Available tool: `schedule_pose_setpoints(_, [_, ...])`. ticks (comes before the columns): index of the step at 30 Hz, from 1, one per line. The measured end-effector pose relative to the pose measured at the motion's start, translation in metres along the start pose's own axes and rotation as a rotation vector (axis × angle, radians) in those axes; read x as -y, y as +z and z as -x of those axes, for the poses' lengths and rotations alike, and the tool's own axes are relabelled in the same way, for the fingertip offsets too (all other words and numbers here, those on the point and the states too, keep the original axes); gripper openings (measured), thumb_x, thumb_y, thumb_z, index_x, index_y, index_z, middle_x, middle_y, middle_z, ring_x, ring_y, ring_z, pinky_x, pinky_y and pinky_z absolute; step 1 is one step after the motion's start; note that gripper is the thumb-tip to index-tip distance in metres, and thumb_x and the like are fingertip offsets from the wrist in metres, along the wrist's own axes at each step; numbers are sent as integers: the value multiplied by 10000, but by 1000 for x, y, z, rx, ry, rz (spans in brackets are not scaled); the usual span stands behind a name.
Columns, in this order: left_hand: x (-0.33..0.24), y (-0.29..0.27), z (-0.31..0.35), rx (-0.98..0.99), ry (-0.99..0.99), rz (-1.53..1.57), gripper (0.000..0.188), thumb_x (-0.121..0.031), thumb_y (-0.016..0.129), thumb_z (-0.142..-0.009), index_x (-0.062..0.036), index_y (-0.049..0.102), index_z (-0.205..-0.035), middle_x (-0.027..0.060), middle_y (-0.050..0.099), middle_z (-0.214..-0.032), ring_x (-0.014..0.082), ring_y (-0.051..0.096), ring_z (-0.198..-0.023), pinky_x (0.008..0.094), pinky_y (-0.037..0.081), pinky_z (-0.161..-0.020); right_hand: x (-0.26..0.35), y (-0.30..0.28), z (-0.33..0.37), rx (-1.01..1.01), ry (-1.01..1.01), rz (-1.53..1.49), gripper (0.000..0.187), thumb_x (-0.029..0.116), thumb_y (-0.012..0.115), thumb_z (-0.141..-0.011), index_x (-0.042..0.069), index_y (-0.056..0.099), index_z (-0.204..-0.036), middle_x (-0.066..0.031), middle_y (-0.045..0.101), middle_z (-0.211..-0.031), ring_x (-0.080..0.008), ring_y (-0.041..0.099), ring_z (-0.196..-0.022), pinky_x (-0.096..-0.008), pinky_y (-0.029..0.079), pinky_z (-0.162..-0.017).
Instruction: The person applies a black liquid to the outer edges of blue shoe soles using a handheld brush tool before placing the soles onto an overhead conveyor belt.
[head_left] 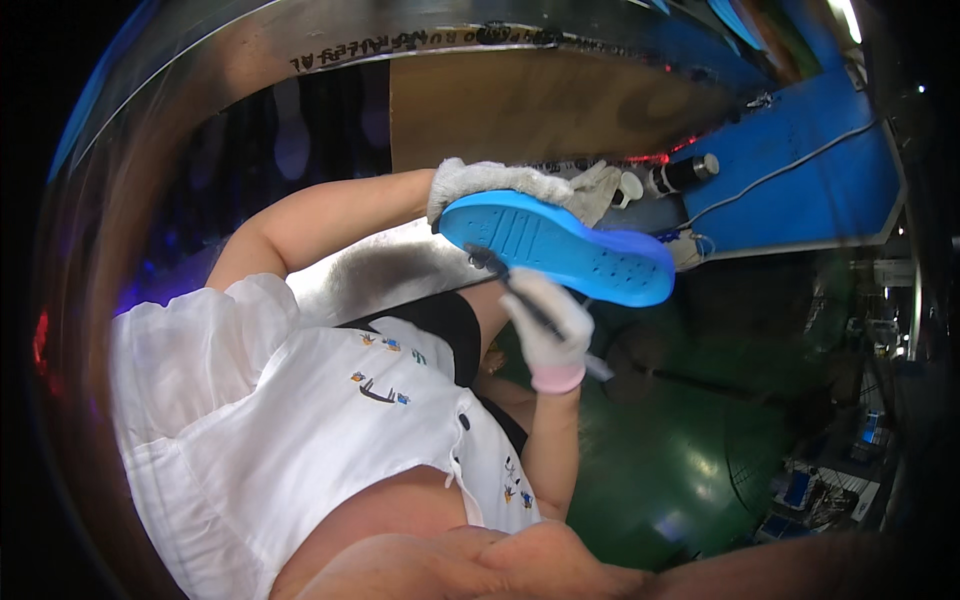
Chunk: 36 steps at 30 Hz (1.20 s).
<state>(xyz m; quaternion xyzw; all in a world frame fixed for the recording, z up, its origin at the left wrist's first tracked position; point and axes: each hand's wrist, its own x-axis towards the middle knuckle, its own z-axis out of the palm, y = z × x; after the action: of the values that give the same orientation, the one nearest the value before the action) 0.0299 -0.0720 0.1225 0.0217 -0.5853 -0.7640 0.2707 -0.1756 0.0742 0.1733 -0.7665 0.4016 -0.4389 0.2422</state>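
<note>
My left hand (500, 181), in a grey-white knit glove, grips a bright blue shoe sole (560, 246) along its far edge. The sole is tilted, with its grooved and dotted face in view. My right hand (548, 318), in a white glove with a pink cuff, is closed round a thin dark brush (507, 275). The brush's dark head is at the sole's near edge, toward its left end; whether it touches cannot be made out. My right hand is slightly blurred.
Behind the sole stand a brown board (480, 110) and a metal rail (340, 50). Dark sole-shaped pieces (291, 130) are at the left. A white cup (628, 188) and a black-and-silver cylinder (690, 173) sit near a blue panel (800, 170) with a cable. The floor (660, 450) is green.
</note>
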Motion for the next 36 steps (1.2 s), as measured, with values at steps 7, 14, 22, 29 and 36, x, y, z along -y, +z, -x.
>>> schedule_pose_setpoints(7, [-4, -6, -7, 59, 555, -645, 978, -239, 936, -643, -50, 422, -1454, 186, 511, -1433, 284, 519, -1312, 397, 423, -1081, -2, -9, 8, -103, 77, -71, 274, -79, 783, -735, -25, 694, -988, -159, 731, -1029, -253, 707, -897, -327, 552, -833])
schedule_pose_setpoints(14, [-39, 3, -7, 7, 187, -516, 1117, -218, 962, -577, -29, 360, -1500, 204, 424, -1514, 314, 455, -1381, 415, 386, -1121, 15, -23, -2, -121, 70, 39, 270, -123, 753, -738, -49, 689, -989, -180, 721, -1019, -251, 698, -936, -345, 552, -850])
schedule_pose_setpoints(22, [-26, -18, -2, 63, 377, -456, 1173, -234, 974, -531, -73, 359, -1516, 175, 390, -1545, 296, 405, -1416, 381, 391, -1121, 24, -30, -8, -115, -2, 184, 289, -66, 802, -702, -20, 707, -970, -186, 725, -1015, -310, 718, -900, -347, 567, -825])
schedule_pose_setpoints(29, [-48, -11, 2, -108, 52, -248, 1079, -168, 946, -579, -98, 398, -1507, 121, 429, -1531, 265, 433, -1400, 359, 367, -1148, 22, -40, -11, -118, -117, 302, 287, -68, 795, -703, -3, 711, -969, -181, 725, -1027, -310, 708, -844, -331, 559, -750])
schedule_pose_setpoints(36, [-73, -8, 14, -110, 268, -789, 1187, -116, 955, -487, -143, 372, -1521, 106, 385, -1559, 261, 360, -1446, 372, 341, -1172, 26, -52, -15, -159, -157, 253, 305, -101, 796, -673, -20, 712, -955, -174, 734, -990, -308, 717, -884, -349, 568, -827])
